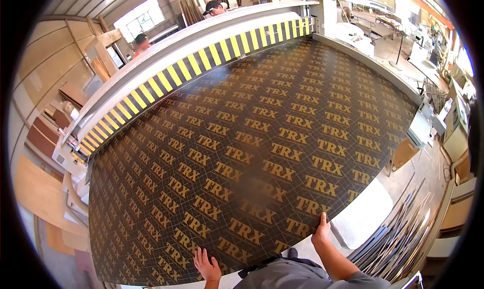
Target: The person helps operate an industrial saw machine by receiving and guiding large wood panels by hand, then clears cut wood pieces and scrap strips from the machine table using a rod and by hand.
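A very large dark-brown board with a repeated gold print lies flat in front of me. Its far edge runs up against a long machine beam striped yellow and black. My left hand rests on the near edge of the board, fingers stretched out over the top face. Farther right, my right hand takes hold of the same edge, thumb on top; its other fingers are mostly hidden under the board.
The striped beam spans the far side, with two people behind it. At right are a white support table, a grey machine part and a pile of thin strips on the floor. Wooden sheets stand at left.
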`<state>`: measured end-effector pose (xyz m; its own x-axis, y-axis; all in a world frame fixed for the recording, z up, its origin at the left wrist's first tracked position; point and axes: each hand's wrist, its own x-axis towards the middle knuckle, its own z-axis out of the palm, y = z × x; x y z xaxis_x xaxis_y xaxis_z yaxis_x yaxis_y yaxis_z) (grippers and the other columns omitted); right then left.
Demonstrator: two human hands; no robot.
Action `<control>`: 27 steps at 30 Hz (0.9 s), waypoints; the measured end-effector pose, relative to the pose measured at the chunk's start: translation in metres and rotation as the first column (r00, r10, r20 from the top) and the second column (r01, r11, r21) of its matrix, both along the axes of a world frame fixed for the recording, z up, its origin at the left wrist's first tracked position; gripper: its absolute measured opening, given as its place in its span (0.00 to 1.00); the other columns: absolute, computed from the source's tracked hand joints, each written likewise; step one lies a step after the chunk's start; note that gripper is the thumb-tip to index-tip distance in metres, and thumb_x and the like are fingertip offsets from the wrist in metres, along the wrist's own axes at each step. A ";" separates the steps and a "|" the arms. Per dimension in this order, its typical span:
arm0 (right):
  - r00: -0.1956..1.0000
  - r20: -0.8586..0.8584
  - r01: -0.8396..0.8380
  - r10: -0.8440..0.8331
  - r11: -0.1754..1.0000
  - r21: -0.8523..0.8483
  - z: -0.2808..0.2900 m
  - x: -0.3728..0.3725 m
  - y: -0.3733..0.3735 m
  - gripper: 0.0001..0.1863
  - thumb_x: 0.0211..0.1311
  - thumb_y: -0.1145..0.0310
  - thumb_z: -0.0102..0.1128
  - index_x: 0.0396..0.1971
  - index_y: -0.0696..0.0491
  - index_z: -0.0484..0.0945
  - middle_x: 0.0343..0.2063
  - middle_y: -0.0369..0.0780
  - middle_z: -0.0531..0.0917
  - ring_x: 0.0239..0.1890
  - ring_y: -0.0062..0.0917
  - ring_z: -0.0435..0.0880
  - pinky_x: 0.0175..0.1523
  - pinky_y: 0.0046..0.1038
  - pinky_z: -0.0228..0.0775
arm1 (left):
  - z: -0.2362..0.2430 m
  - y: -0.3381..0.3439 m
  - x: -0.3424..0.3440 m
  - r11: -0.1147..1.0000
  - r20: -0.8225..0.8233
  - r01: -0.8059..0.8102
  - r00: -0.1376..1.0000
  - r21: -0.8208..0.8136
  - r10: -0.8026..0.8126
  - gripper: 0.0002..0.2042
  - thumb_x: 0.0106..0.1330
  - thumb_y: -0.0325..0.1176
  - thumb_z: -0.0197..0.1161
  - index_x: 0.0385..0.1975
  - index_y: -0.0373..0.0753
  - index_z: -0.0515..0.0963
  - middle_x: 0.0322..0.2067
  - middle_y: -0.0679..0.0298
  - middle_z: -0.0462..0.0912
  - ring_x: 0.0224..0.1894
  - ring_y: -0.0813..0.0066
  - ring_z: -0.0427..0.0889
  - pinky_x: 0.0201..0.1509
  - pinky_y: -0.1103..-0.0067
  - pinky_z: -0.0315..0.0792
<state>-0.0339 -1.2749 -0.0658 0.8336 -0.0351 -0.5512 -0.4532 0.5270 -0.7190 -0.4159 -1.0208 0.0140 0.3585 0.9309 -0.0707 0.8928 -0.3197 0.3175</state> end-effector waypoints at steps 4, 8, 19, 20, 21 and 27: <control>0.999 -0.033 -0.014 0.013 1.000 -0.026 0.003 0.001 -0.001 0.27 0.75 0.55 0.64 0.65 0.55 0.72 0.58 0.43 0.82 0.57 0.35 0.83 0.63 0.38 0.77 | 0.002 0.001 0.001 0.999 0.045 0.035 0.998 0.014 -0.036 0.26 0.77 0.41 0.53 0.72 0.38 0.70 0.78 0.54 0.60 0.81 0.48 0.52 0.83 0.52 0.43; 0.998 0.052 -0.044 0.045 0.999 -0.015 0.002 0.000 -0.001 0.27 0.76 0.54 0.63 0.64 0.55 0.72 0.58 0.42 0.82 0.57 0.34 0.83 0.62 0.37 0.77 | -0.003 0.003 -0.001 0.999 0.025 0.039 0.999 0.023 -0.040 0.26 0.77 0.40 0.53 0.72 0.37 0.70 0.78 0.54 0.60 0.81 0.48 0.52 0.83 0.52 0.43; 0.981 -0.177 0.076 -0.083 0.996 -0.043 0.024 0.006 0.018 0.27 0.75 0.52 0.62 0.64 0.54 0.73 0.57 0.43 0.82 0.56 0.39 0.84 0.63 0.47 0.77 | -0.009 0.010 -0.008 0.900 0.124 0.309 0.925 0.309 -0.360 0.19 0.79 0.38 0.54 0.64 0.39 0.79 0.68 0.55 0.78 0.76 0.51 0.67 0.81 0.49 0.55; 0.976 -0.199 0.087 -0.088 0.996 -0.013 0.025 0.006 0.019 0.27 0.75 0.52 0.62 0.64 0.54 0.73 0.57 0.42 0.82 0.56 0.39 0.84 0.61 0.47 0.78 | -0.008 0.010 -0.007 0.904 0.120 0.307 0.927 0.299 -0.355 0.18 0.78 0.37 0.55 0.62 0.38 0.81 0.67 0.55 0.78 0.75 0.51 0.69 0.80 0.49 0.56; 0.983 -0.162 0.083 -0.082 0.997 -0.002 0.025 0.006 0.020 0.27 0.75 0.52 0.62 0.64 0.54 0.73 0.57 0.42 0.82 0.56 0.39 0.84 0.61 0.47 0.78 | -0.008 0.011 -0.007 0.901 0.124 0.313 0.924 0.301 -0.362 0.18 0.78 0.37 0.55 0.62 0.38 0.81 0.67 0.55 0.78 0.75 0.51 0.69 0.80 0.49 0.56; 0.986 -0.146 0.077 -0.079 0.997 -0.022 0.002 0.009 0.020 0.27 0.76 0.54 0.63 0.65 0.54 0.73 0.58 0.43 0.82 0.56 0.38 0.83 0.61 0.45 0.78 | -0.022 0.013 -0.009 0.874 0.138 0.310 0.913 0.373 -0.383 0.18 0.79 0.38 0.54 0.62 0.38 0.81 0.66 0.51 0.79 0.72 0.49 0.72 0.79 0.48 0.59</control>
<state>-0.0247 -1.2549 -0.0634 0.7381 -0.1067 -0.6662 -0.5123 0.5538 -0.6564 -0.4253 -1.0077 -0.0082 0.6350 0.6975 0.3321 0.6323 -0.7162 0.2954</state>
